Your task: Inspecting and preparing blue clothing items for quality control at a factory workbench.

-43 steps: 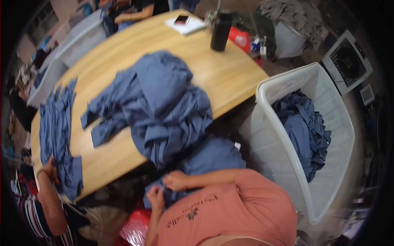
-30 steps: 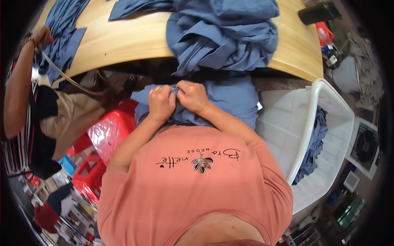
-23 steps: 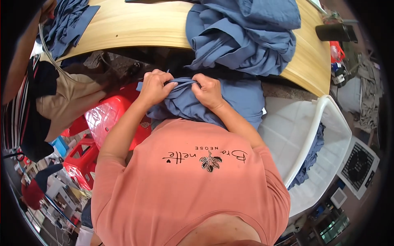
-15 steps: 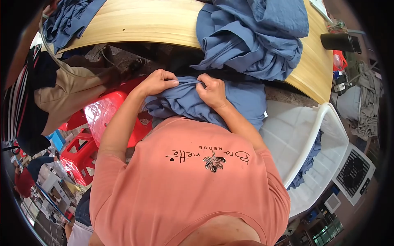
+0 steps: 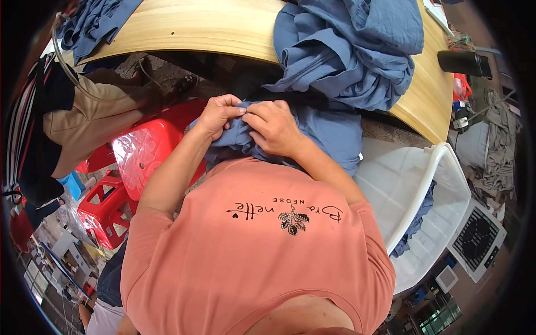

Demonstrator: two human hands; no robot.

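A blue cloth garment [image 5: 329, 137] lies bunched across my lap, just short of the table. My left hand [image 5: 219, 116] pinches a fold of it between thumb and fingers. Close against it, my right hand [image 5: 273, 127] has its fingers curled on the same fold, so the two hands nearly touch at the fingertips. What exactly sits under the right fingers is hidden. Beyond my hands, a large heap of the same blue cloth [image 5: 346, 56] rests on the wooden table [image 5: 212, 28] and hangs over its near edge.
More blue cloth [image 5: 97, 25] lies at the table's far left. A white plastic bin [image 5: 413, 218] with blue fabric inside stands at my right. Red plastic stools [image 5: 142, 151] are on my left, near a person in beige trousers [image 5: 92, 120]. A black cylinder [image 5: 464, 63] sits at the table's right.
My right hand has moved left along the cloth to meet my left hand. My left hand has shifted slightly and still grips the fold.
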